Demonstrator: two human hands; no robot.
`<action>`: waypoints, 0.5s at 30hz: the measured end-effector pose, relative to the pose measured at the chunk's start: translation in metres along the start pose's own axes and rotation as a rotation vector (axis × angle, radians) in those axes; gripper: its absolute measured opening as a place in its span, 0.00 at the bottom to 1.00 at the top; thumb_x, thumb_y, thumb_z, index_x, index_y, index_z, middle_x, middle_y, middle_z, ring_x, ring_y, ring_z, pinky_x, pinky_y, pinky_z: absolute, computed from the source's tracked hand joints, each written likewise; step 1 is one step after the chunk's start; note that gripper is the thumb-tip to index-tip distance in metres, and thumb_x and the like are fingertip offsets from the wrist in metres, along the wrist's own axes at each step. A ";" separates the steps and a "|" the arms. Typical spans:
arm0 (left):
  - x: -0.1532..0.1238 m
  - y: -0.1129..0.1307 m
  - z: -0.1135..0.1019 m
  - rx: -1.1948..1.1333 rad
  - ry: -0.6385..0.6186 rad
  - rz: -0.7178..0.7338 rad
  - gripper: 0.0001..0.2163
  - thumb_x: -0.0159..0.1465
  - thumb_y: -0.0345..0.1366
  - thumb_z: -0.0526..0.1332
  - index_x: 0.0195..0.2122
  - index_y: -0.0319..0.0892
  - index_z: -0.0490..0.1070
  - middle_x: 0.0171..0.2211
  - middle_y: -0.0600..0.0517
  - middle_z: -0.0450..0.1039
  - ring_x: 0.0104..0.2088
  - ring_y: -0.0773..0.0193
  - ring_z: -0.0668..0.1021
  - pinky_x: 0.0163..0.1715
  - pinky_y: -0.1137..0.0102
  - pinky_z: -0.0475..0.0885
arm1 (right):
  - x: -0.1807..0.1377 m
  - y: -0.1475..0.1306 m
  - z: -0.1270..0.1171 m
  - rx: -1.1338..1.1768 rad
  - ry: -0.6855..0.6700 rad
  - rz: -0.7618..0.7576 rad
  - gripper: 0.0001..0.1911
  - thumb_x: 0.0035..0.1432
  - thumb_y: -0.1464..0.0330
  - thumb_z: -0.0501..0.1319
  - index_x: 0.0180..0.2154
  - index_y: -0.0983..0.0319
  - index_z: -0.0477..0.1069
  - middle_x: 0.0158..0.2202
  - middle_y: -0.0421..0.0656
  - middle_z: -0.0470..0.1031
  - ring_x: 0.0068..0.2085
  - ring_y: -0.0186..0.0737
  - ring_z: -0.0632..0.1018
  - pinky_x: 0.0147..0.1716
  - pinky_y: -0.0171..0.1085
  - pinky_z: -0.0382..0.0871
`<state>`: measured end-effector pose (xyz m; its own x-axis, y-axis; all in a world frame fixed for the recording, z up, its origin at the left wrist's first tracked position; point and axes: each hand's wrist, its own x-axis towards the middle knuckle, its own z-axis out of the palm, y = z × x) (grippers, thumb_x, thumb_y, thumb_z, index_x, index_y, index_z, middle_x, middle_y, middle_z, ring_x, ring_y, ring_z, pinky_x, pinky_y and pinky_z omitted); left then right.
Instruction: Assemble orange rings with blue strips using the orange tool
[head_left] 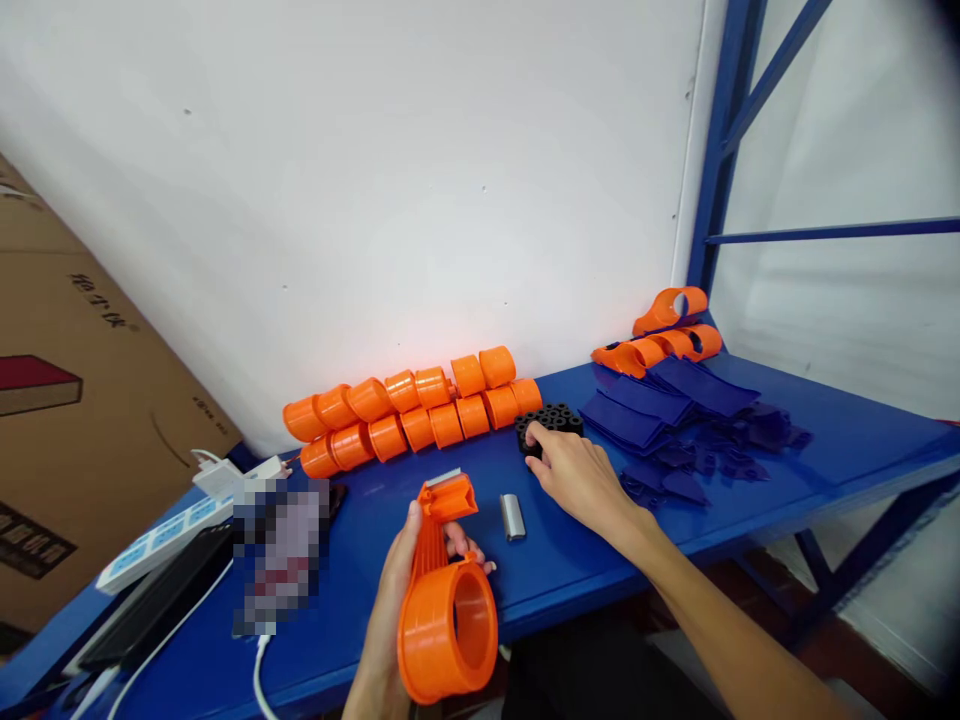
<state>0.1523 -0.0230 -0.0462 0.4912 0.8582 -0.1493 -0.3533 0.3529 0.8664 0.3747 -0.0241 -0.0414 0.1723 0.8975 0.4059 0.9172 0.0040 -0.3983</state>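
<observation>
My left hand [397, 570] is wrapped around an orange plastic tape dispenser [442, 640], its round hub toward me and a pale strip along its far end. My right hand [570, 470] reaches to a cluster of small black hollow rollers [559, 415], thumb and forefinger closed at its near left edge on what looks like one roller. The fingers partly cover that roller. Between my two hands a short silver metal piece [513, 517] lies on the blue table [465, 570].
Orange dispenser bodies [386, 437] are stacked in two rows against the wall, more [675, 340] at the back right. Blue flat plastic pieces [637, 405] lie on the right. At left are a power strip [165, 535], a black device [161, 600], cables and a cardboard box [75, 400].
</observation>
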 end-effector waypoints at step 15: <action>-0.002 -0.005 0.002 0.013 0.041 0.046 0.27 0.65 0.55 0.53 0.22 0.37 0.73 0.21 0.46 0.74 0.24 0.61 0.77 0.35 0.63 0.76 | -0.044 -0.054 -0.005 0.836 0.222 -0.103 0.06 0.59 0.66 0.63 0.32 0.60 0.68 0.26 0.35 0.69 0.23 0.30 0.68 0.24 0.31 0.60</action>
<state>0.1551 -0.0269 -0.0491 0.4417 0.8879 -0.1288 -0.3638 0.3084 0.8789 0.3196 -0.0662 -0.0338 0.2490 0.7689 0.5890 0.3828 0.4805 -0.7890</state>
